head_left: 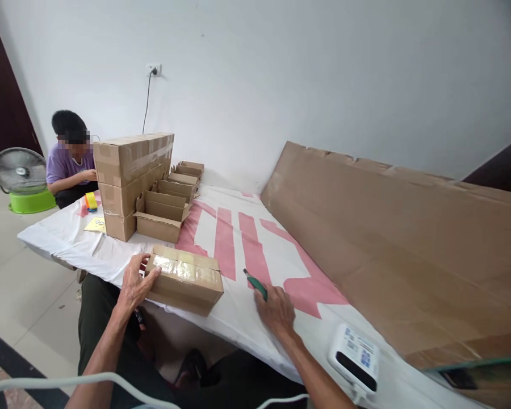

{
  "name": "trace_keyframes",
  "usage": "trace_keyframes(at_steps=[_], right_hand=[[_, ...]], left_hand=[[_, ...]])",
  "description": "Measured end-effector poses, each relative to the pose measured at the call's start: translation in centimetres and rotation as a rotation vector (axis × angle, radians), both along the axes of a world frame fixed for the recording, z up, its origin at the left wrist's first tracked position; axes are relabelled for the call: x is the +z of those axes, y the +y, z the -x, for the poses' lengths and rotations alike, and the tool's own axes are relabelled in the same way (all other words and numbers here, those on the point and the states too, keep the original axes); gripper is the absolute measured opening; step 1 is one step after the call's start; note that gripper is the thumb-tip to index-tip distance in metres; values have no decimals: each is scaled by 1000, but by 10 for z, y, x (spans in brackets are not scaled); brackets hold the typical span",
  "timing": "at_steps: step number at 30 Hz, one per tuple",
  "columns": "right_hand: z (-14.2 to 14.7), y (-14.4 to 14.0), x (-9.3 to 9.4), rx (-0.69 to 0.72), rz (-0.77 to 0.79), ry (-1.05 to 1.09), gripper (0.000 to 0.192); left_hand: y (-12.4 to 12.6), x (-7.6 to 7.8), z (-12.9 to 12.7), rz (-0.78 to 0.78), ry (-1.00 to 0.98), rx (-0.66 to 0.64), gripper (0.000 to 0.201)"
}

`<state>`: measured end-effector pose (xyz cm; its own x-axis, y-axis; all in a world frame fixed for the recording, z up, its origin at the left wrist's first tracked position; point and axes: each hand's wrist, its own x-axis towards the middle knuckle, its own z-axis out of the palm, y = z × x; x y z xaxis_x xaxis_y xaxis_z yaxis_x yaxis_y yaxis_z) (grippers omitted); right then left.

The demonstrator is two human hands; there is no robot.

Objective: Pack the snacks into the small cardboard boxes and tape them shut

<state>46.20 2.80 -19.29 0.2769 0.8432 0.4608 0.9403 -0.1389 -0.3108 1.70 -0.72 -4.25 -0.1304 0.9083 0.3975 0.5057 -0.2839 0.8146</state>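
Observation:
A closed cardboard box (183, 284) with clear tape over its top lies at the table's near edge. My left hand (137, 282) grips its left end, thumb at the top edge and fingers round the far corner. To the right of the box, my right hand (276, 309) is closed around a green utility knife (256, 284). The knife points forward and left, apart from the box. Behind the box stands an open cardboard box (159, 227), with several more open boxes (179, 184) in a row beyond it.
Taped boxes form a stack (119, 187) at the left. A large cardboard sheet (400, 250) leans on the right. A white device (354, 358) with a cable lies on the cloth-covered table (255, 335). Another person (70, 162) crouches behind the stack, near a fan (20, 171).

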Motion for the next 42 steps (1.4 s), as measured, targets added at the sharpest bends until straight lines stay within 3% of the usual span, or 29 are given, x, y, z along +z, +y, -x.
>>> trace_keyframes(at_steps=[4, 7, 11, 16, 25, 31, 38, 42], right_hand=[[22, -3, 24, 110, -108, 163, 48], [59, -9, 51, 270, -174, 490, 65], [108, -19, 89, 391, -138, 837, 69], [142, -25, 118, 514, -137, 866, 66], [151, -32, 114, 553, -174, 762, 56], [151, -32, 107, 552, -211, 741, 54], [153, -30, 98, 545, -260, 702, 51], [155, -26, 95, 533, -303, 679, 50]], left_hand=[[-3, 4, -1, 13, -19, -31, 42], [-5, 7, 1, 39, -45, -43, 44], [-3, 7, 8, 63, -88, -69, 48], [14, 7, 18, 75, -155, -138, 46], [34, 17, 31, 264, -306, -364, 53], [43, 18, 35, 278, -242, -441, 55], [50, 27, 38, 231, -92, -430, 51], [47, 35, 32, 273, -127, -562, 52]])
